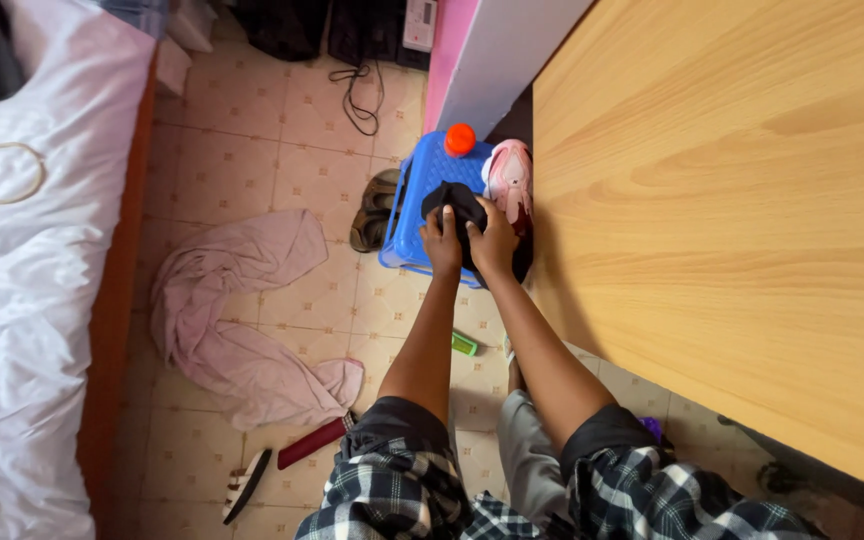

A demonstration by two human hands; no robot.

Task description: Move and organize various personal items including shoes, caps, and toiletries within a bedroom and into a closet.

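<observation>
Two hands meet on one dark bundle: your left hand and your right hand both press on a black cloth that lies on top of the blue plastic stool. Your fingers are curled over the cloth and closed on it — the left from the stool's near side, the right from the side toward the bench. The two hands sit just beside each other, almost touching.

Taking the blue stool as the landmark: an orange cap stands at its far edge, beyond the cloth. A pink-and-white shoe rests against its bench side, touching the cloth's edge. The wooden bench rises directly beside the stool on that same side, its top seen from above. A dark sandal lies on the floor against the stool's opposite side. Farther out on that side, a crumpled pink towel is spread over the tiled floor — well apart from the stool. Beyond the towel runs the bed with its white sheet. A small green object lies on the floor just short of the stool, between your forearms. A black cable coils on the tiles past the stool's far edge.
</observation>
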